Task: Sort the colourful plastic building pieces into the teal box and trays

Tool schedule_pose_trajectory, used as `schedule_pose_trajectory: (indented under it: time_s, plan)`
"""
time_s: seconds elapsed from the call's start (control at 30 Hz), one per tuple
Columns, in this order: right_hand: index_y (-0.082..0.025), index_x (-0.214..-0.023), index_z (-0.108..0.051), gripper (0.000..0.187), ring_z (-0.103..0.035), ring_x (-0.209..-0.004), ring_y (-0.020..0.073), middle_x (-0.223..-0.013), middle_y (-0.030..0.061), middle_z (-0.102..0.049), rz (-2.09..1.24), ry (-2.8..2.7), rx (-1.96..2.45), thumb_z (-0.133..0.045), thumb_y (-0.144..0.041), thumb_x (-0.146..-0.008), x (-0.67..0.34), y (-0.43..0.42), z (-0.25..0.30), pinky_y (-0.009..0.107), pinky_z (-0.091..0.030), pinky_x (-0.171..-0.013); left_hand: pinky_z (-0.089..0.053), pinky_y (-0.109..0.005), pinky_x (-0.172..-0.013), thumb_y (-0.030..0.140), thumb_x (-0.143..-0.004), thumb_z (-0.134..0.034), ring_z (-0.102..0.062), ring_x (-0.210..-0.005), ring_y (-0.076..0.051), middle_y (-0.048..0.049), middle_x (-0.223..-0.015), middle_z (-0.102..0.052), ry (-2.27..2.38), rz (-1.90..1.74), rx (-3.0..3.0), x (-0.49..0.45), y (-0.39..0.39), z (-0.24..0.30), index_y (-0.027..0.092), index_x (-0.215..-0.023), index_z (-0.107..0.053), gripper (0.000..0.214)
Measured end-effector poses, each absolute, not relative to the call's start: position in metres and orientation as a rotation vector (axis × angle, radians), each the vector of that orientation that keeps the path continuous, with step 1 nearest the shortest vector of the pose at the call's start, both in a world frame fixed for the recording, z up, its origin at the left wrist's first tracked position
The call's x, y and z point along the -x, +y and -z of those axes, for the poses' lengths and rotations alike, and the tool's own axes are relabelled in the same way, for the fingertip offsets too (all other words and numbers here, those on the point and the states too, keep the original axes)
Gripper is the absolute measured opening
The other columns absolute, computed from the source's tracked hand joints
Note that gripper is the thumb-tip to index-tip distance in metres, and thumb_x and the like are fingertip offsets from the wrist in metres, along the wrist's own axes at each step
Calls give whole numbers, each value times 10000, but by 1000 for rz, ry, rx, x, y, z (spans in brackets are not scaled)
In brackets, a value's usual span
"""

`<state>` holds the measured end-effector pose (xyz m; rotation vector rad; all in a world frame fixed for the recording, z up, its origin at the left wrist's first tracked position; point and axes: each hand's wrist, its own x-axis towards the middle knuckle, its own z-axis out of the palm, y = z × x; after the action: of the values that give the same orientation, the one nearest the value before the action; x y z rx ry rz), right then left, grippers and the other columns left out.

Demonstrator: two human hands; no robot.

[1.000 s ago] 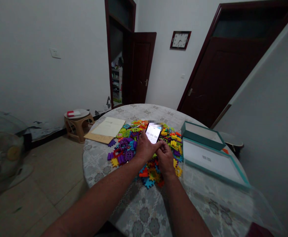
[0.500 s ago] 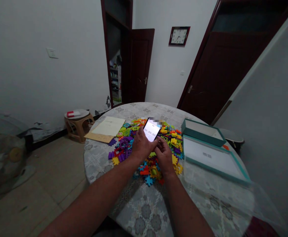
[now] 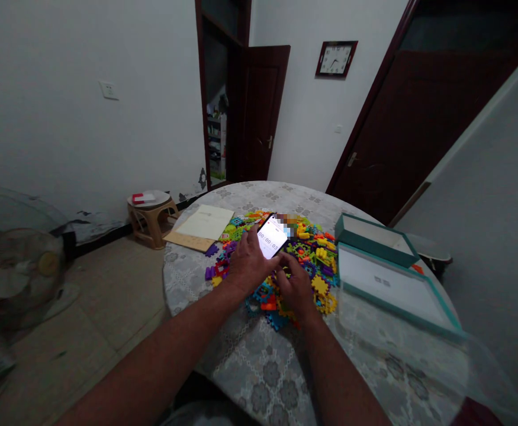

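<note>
A smartphone [image 3: 272, 236] with a lit white screen is tilted toward me over the pile on the table. The digits on it look like 00:00:03. My left hand [image 3: 248, 263] is closed around the phone's left side and lower end. Curled at the phone's lower right corner, the fingers of my right hand [image 3: 295, 284] touch it there; the fingertips are partly hidden. Below and around both hands lies a heap of colourful plastic gear and building pieces [image 3: 321, 285], in yellow, purple, blue, orange and green.
On the round table's patterned cloth [image 3: 245, 361], a cream booklet [image 3: 206, 223] lies at left. A teal box [image 3: 376, 239] and its shallow white-lined lid [image 3: 396, 290] lie at right, beside clear plastic [image 3: 401, 349]. A stool [image 3: 154, 222] and a fan [image 3: 23, 272] stand on the floor.
The digits on the phone went from 00:00:00 to about 00:00:03. My view has turned slightly left. My right hand sits a little lower against the phone's corner.
</note>
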<state>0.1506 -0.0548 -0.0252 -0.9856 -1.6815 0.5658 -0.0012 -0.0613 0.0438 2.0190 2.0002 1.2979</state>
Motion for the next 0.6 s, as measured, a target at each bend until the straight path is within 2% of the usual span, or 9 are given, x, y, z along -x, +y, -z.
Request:
schedule_pose_trajectory:
  time_s: [0.17, 0.3, 0.43, 0.6]
  plan:
    - [-210, -1266, -689, 330, -725, -1070, 259, -1206, 116, -758, -444, -1783, 1025, -546, -311, -986, -152, -57, 23, 406, -582, -931, -479, -495, -1071, 563, -741, -829, -553, -1340, -378, -217, -1432, -539, 1982, -1202, -1904, 27, -74, -48, 178, -1494, -337, 978]
    - [-205, -1281, -684, 358, -735, -1038, 254, -1187, 109, -766, -479, -1789, 1075, -544, -365, -994, -157, -57, 27, 403, -582, -922, -518, -473, -1009, 577, -746, -817, -616, -1249, -350, -190, -1375, -602, 1994, -1020, -1788, 86, -105, -64, 188, -1453, -382, 917]
    - [-232, -1246, -717, 373, -737, -1053, 283, -1189, 91, -772, -462, -1766, 1184, -570, -429, -965, -164, -60, 27, 437, -558, -953, -509, -464, -1036, 571, -730, -818, -615, -1259, -340, -182, -1410, -590, 2094, -844, -1803, 166, -159, -77, 190, -1480, -362, 957]
    - [-307, -1237, -751, 370, -740, -1042, 345, -1193, 93, -776, -398, -1719, 1302, -611, -469, -936, -171, -58, 34, 508, -550, -926, -510, -469, -1041, 568, -693, -813, -655, -1181, -338, -168, -1317, -638, 2312, -536, -1725, 251, -260, -70, 172, -1483, -392, 979]
